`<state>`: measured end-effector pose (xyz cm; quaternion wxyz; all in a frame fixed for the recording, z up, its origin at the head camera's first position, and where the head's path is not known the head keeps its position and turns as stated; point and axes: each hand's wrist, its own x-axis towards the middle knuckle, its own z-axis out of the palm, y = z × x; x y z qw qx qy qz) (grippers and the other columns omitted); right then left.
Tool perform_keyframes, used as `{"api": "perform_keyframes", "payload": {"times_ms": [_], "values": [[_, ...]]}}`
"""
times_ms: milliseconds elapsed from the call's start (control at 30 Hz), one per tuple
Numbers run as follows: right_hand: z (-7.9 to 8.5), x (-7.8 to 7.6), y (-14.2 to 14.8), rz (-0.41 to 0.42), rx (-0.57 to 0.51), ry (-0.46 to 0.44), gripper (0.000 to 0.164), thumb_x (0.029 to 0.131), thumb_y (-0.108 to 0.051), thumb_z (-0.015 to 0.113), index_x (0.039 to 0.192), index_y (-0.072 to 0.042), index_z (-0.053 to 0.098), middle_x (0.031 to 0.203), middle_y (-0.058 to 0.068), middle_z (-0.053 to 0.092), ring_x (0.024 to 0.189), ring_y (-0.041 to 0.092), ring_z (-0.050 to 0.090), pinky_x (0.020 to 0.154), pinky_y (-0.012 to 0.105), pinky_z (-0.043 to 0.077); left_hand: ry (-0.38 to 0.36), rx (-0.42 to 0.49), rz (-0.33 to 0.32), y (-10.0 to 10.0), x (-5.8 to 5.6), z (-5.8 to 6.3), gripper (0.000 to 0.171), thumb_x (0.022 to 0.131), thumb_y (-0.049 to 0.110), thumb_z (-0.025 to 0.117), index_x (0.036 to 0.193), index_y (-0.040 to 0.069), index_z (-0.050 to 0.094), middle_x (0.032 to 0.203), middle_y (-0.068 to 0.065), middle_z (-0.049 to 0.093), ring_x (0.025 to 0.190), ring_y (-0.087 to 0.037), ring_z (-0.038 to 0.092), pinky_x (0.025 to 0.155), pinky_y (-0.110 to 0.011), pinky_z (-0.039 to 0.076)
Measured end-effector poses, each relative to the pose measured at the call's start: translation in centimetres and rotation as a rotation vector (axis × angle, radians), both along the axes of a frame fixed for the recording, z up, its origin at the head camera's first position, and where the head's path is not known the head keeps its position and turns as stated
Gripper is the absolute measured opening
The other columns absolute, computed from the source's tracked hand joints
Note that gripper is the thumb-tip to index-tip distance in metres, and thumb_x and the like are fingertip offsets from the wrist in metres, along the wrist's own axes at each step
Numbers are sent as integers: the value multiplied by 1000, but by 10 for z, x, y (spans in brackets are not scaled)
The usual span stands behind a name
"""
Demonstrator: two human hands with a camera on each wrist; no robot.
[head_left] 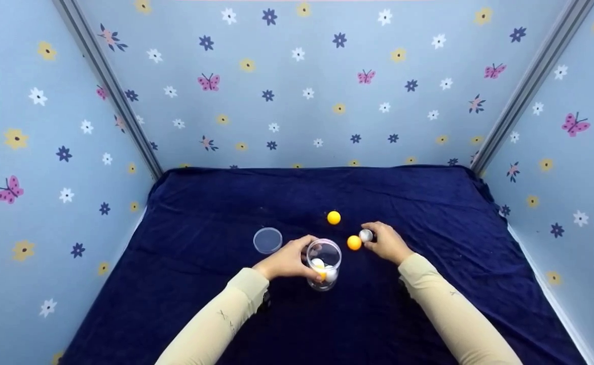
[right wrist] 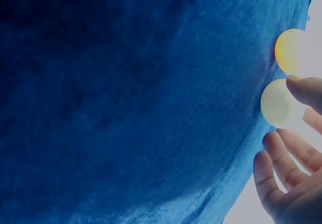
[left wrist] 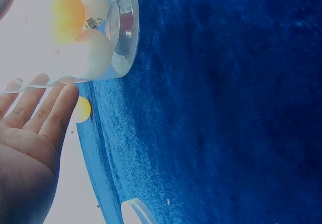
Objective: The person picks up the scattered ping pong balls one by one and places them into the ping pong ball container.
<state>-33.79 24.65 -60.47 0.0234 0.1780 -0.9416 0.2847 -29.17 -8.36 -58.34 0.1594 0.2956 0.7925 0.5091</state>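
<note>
In the head view my left hand (head_left: 288, 259) grips a clear plastic jar (head_left: 338, 257) round its side. The jar stands open-topped and tilted a little towards me, with white and orange ping-pong balls inside. The left wrist view shows an orange ball (left wrist: 68, 16) and white balls (left wrist: 86, 55) near the jar's base. To the right, my right hand (head_left: 387, 243) pinches a white ping-pong ball (head_left: 365, 235) between thumb and fingers, low over the cloth. Just left of that ball lies an orange ball (head_left: 354, 243); in the right wrist view they appear side by side.
Farther back on the dark blue cloth (head_left: 216, 203) lies another yellow-orange ball (head_left: 333, 218). A round clear lid (head_left: 267, 240) is flat on the cloth, left of the jar. Flower-patterned walls (head_left: 297, 101) enclose the back and both sides.
</note>
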Motion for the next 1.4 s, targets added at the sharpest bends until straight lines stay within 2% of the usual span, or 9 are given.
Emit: {"api": "perform_keyframes", "payload": {"times_ms": [200, 467, 667, 967, 1167, 1400], "values": [[-2, -1, -2, 4, 19, 0, 48, 90, -3, 82, 136, 6, 70, 128, 27, 74, 120, 45, 70, 108, 61, 54, -5, 2, -11, 0, -1, 0, 82, 73, 13, 101, 142, 1, 59, 134, -17, 73, 117, -35, 76, 99, -31, 63], [-3, -3, -5, 6, 4, 10, 37, 94, -4, 80, 128, 8, 72, 123, 28, 75, 119, 47, 70, 107, 61, 54, 0, -1, -6, 0, -1, 0, 82, 73, 14, 102, 142, 2, 60, 134, -16, 73, 118, -34, 76, 102, -37, 63], [0, -3, -4, -11, -9, 12, 36, 95, -4, 80, 128, 7, 73, 123, 27, 75, 118, 46, 70, 106, 61, 54, 8, -4, -3, 1, -2, -1, 80, 73, 16, 102, 141, 3, 61, 132, -16, 74, 116, -34, 76, 100, -34, 63], [10, -3, -3, -2, -31, 48, 37, 93, 0, 79, 128, 7, 72, 118, 25, 75, 103, 39, 71, 97, 58, 58, 12, -10, -9, 0, -1, 0, 80, 74, 17, 102, 141, 3, 61, 133, -16, 74, 118, -33, 76, 100, -32, 62], [18, -2, -3, -7, -60, 47, 37, 94, 1, 78, 130, 7, 71, 122, 26, 74, 104, 39, 72, 96, 57, 59, 15, -21, -11, -1, -2, -1, 81, 74, 18, 101, 142, 2, 60, 134, -19, 74, 118, -34, 76, 99, -30, 61], [26, 0, -5, -3, -73, 71, 39, 94, 0, 80, 131, 6, 72, 122, 24, 75, 103, 38, 71, 96, 56, 58, 14, 3, -14, -1, -3, -1, 82, 73, 16, 102, 141, 0, 60, 133, -20, 73, 119, -40, 74, 103, -45, 62]]}}
